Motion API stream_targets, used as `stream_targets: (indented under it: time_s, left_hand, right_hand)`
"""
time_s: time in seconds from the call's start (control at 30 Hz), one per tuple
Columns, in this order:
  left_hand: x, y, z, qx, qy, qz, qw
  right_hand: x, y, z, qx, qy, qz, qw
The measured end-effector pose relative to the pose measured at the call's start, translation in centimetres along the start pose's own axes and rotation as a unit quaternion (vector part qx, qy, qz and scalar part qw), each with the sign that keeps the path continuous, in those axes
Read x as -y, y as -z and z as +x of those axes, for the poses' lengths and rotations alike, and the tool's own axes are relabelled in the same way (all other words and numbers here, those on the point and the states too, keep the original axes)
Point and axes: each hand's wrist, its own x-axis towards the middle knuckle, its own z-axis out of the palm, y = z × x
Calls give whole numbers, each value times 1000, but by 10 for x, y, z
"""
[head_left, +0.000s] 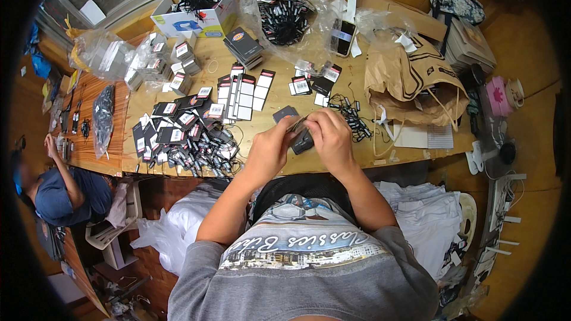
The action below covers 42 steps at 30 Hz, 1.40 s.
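Close to the table's front edge, my left hand [270,147] and my right hand [333,138] meet with fingers pinched on a dark hang tag [297,125]. Below the fingers shows a small stack of black tags [303,143]; whether a hand supports it I cannot tell. Just beyond my left fingers lies another dark tag [284,112]. Right of my right hand is a tangle of black string loops [355,120]. A large heap of black tags with strings [187,134] spreads to the left of my left hand.
Farther back are label strips [242,96], a stack of dark tags [244,49], a white box of black strings [199,16], a plastic bag of strings [284,19] and a phone [342,38]. A brown paper bag [410,83] stands right. Another person [71,193] sits at far left.
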Motion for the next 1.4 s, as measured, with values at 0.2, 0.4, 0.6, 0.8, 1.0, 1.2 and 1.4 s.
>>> stream_targets:
  time_s: [0.2, 0.4, 0.6, 0.8, 1.0, 1.2, 1.4]
  left_hand:
    - [14, -1, 3, -123, 25, -113, 986]
    - [0, -2, 0, -151, 43, -168, 973]
    - [-2, 2, -1, -126, 14, -93, 987]
    - [3, 11, 1, -75, -88, 14, 993]
    - [-8, 19, 2, 2, -97, 132, 987]
    - [28, 12, 5, 39, 151, -374, 914]
    - [35, -9, 0, -28, 198, -467, 861]
  right_hand:
    - [3, 0, 0, -45, 30, 16, 998]
    - [12, 0, 4, -52, 62, -2, 997]
    - [12, -1, 3, -48, 58, -4, 997]
    - [11, 0, 1, -12, 54, -16, 998]
    - [4, -6, -6, -9, 31, -2, 999]
    - [8, -4, 1, -6, 30, 43, 999]
    - [5, -4, 4, 43, -7, 82, 996]
